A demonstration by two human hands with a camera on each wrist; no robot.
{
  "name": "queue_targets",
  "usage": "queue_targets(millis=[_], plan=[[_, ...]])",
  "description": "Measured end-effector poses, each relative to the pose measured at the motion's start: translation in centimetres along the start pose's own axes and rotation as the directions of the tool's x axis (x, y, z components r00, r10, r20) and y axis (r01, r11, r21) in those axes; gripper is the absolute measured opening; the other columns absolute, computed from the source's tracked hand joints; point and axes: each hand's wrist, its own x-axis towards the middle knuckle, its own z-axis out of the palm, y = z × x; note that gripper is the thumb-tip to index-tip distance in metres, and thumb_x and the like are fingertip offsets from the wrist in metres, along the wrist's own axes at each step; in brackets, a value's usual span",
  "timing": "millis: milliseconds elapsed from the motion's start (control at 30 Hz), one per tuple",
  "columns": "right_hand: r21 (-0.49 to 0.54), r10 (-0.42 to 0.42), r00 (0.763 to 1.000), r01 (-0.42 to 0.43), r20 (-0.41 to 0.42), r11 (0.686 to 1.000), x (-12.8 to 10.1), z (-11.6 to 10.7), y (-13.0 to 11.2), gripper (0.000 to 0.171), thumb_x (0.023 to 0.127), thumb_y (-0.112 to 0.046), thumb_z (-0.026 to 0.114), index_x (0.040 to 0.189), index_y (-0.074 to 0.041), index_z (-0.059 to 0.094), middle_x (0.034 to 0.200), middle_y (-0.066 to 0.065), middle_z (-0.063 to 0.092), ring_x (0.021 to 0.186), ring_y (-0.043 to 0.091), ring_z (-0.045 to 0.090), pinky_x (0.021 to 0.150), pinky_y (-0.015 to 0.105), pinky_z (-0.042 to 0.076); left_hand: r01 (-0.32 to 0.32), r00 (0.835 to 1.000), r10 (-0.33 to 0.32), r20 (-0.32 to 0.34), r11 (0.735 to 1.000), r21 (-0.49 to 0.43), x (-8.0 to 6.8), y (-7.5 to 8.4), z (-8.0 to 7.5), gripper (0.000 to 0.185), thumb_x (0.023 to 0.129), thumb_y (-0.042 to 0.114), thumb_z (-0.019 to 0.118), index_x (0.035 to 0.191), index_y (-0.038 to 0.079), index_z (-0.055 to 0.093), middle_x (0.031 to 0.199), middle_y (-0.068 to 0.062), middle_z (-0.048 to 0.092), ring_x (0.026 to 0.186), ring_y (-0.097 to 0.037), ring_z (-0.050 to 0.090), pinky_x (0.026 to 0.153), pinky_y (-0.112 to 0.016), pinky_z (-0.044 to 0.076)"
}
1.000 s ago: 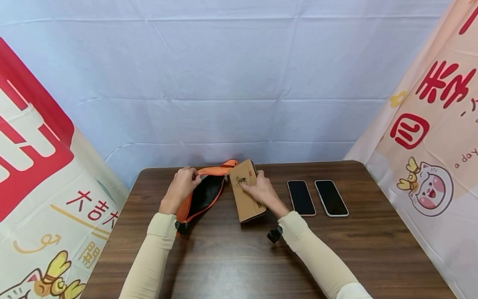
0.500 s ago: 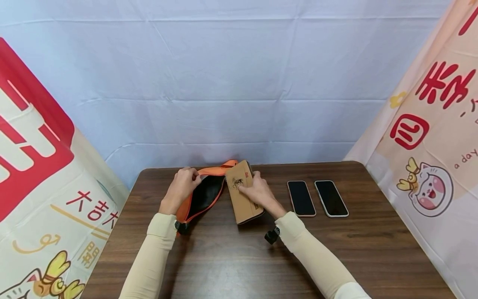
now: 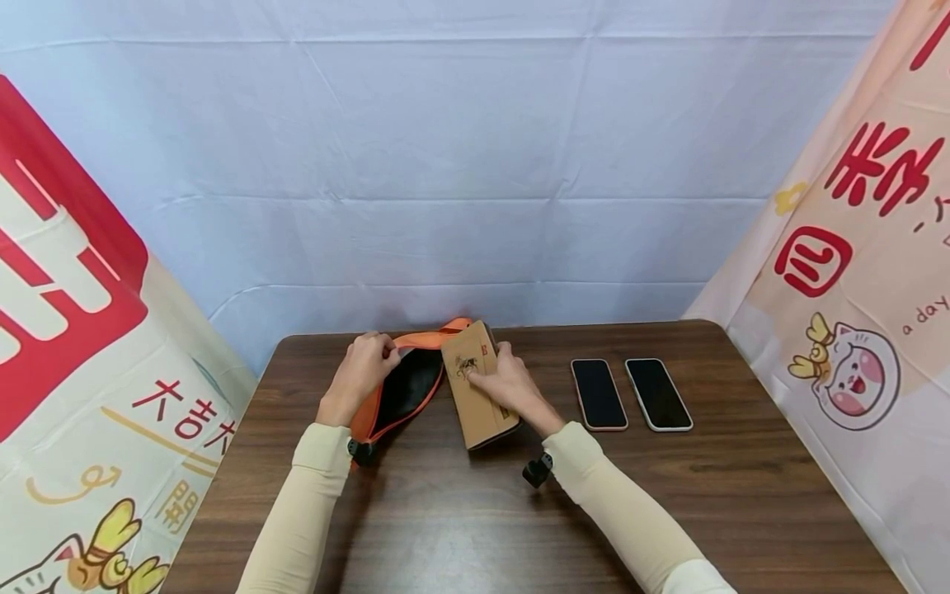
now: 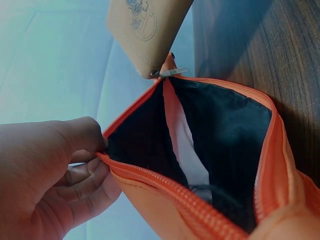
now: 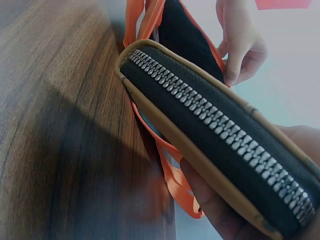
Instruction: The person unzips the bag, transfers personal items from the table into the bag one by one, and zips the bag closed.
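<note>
An orange zippered pouch (image 3: 407, 389) with a black lining lies at the table's far left, its mouth spread wide. My left hand (image 3: 363, 368) pinches the far edge of that mouth, and the left wrist view shows thumb and fingers on the orange rim (image 4: 131, 116). A tan zip-around wallet (image 3: 469, 402) with a dark printed emblem is gripped by my right hand (image 3: 508, 381), thumb on its face. The wallet stands tilted just right of the pouch opening. Its closed metal zipper (image 5: 215, 125) faces the right wrist camera.
Two phones lie dark-screened to the right: one orange-edged (image 3: 599, 394), one white-edged (image 3: 659, 394). An orange strap (image 5: 181, 192) trails from the pouch. The brown wooden table (image 3: 460, 528) ends at a pale cloth backdrop (image 3: 475, 165).
My right hand has shifted the wallet slightly left and toward me, closer to the pouch opening. The left hand and the pouch look unmoved.
</note>
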Motion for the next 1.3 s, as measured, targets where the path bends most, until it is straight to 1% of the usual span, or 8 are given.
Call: queue_targets(millis=[233, 533, 700, 900, 1133, 1300], plan=[[0.027, -0.022, 1.000, 0.021, 0.015, 0.999, -0.2, 0.2, -0.2, 0.077, 0.098, -0.036, 0.076, 0.155, -0.002, 0.036, 0.100, 0.019, 0.069, 0.067, 0.025, 0.071, 0.057, 0.037, 0.059, 0.005, 1.000, -0.005, 0.003, 1.000, -0.004, 0.0, 0.0, 0.0, 0.013, 0.102, 0.008, 0.067, 0.098, -0.001, 0.075, 0.097, -0.015, 0.068, 0.074, -0.021, 0.061, 0.068, -0.036, 0.058], [0.003, -0.027, 0.999, 0.027, 0.023, 1.000, -0.3, 0.7, -0.4, 0.081, 0.098, -0.037, 0.075, 0.158, -0.001, 0.034, 0.098, 0.017, 0.070, 0.065, 0.023, 0.070, 0.058, 0.037, 0.058, -0.007, 1.000, 0.007, -0.004, 1.000, 0.005, 0.0, -0.1, 0.0, 0.013, 0.102, 0.008, 0.067, 0.098, -0.001, 0.075, 0.095, -0.015, 0.068, 0.072, -0.020, 0.060, 0.066, -0.035, 0.057], [0.000, -0.030, 0.999, 0.030, 0.035, 1.000, -0.4, 1.0, -0.4, 0.080, 0.098, -0.037, 0.075, 0.157, -0.001, 0.034, 0.098, 0.016, 0.069, 0.065, 0.023, 0.069, 0.058, 0.036, 0.057, 0.001, 1.000, -0.001, -0.001, 1.000, 0.001, 0.0, 0.0, 0.0, 0.013, 0.102, 0.008, 0.067, 0.098, -0.001, 0.075, 0.095, -0.014, 0.067, 0.073, -0.020, 0.060, 0.068, -0.036, 0.058], [0.005, -0.038, 0.998, 0.038, 0.053, 0.999, -0.5, 1.3, -0.5, 0.080, 0.097, -0.037, 0.075, 0.157, -0.001, 0.035, 0.098, 0.016, 0.069, 0.065, 0.023, 0.069, 0.058, 0.036, 0.057, -0.004, 1.000, 0.004, -0.001, 1.000, 0.001, 0.0, 0.0, 0.0, 0.012, 0.102, 0.008, 0.067, 0.099, 0.000, 0.075, 0.095, -0.015, 0.067, 0.074, -0.020, 0.061, 0.069, -0.037, 0.059], [-0.001, -0.054, 0.997, 0.054, 0.063, 0.999, -0.8, 1.8, -0.8, 0.084, 0.098, -0.038, 0.075, 0.159, 0.000, 0.033, 0.096, 0.015, 0.069, 0.065, 0.023, 0.067, 0.059, 0.036, 0.056, 0.004, 1.000, -0.004, 0.001, 1.000, -0.009, 0.0, 0.0, 0.1, 0.012, 0.103, 0.009, 0.067, 0.099, 0.000, 0.075, 0.096, -0.014, 0.068, 0.075, -0.021, 0.062, 0.069, -0.037, 0.059], [0.018, -0.060, 0.995, 0.058, 0.080, 0.998, -0.8, 2.3, -0.8, 0.083, 0.098, -0.037, 0.074, 0.160, 0.000, 0.032, 0.096, 0.015, 0.069, 0.063, 0.022, 0.068, 0.057, 0.036, 0.056, 0.006, 1.000, -0.006, 0.000, 1.000, -0.010, 0.0, 0.1, 0.1, 0.012, 0.103, 0.009, 0.067, 0.099, 0.000, 0.075, 0.097, -0.015, 0.068, 0.075, -0.021, 0.063, 0.070, -0.038, 0.060]])
